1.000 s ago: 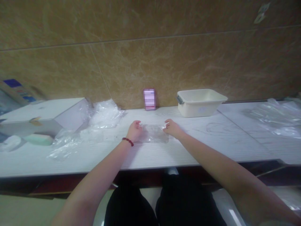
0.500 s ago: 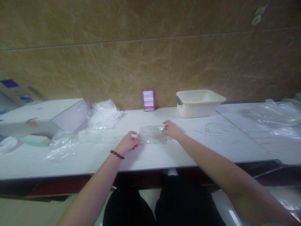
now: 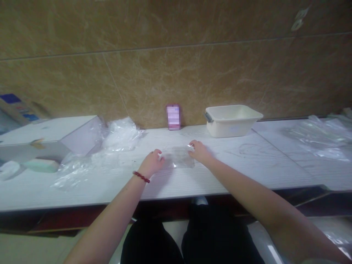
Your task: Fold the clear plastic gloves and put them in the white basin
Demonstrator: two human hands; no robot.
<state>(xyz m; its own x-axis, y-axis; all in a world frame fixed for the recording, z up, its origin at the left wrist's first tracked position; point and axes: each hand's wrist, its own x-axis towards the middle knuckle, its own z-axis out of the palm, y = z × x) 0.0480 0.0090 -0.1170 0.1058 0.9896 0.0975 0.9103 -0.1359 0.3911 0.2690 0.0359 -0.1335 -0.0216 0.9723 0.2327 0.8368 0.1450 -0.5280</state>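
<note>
A small clear plastic bag [image 3: 180,157] lies on the white wood-grain table in front of me, between my two hands. My right hand [image 3: 200,152] has its thumb and fingers closed on the bag's upper right corner. On the other side, my left hand [image 3: 152,164], with a dark red beaded bracelet [image 3: 141,176] at the wrist, is at the bag's left edge. Its fingers are curved, and a gap shows between forefinger and thumb. The see-through film makes the exact contact there hard to make out.
A phone [image 3: 173,117] leans upright against the tiled wall. Right of it stands a cream plastic bin [image 3: 231,126] with a grey handle. Crumpled clear plastic bags [image 3: 123,134] and a white box [image 3: 79,135] are at left; more clear plastic [image 3: 324,137] lies far right.
My left hand has shifted slightly right and up and turned, its fingers more curled. My right hand has barely moved and keeps its hold on the plastic bag.
</note>
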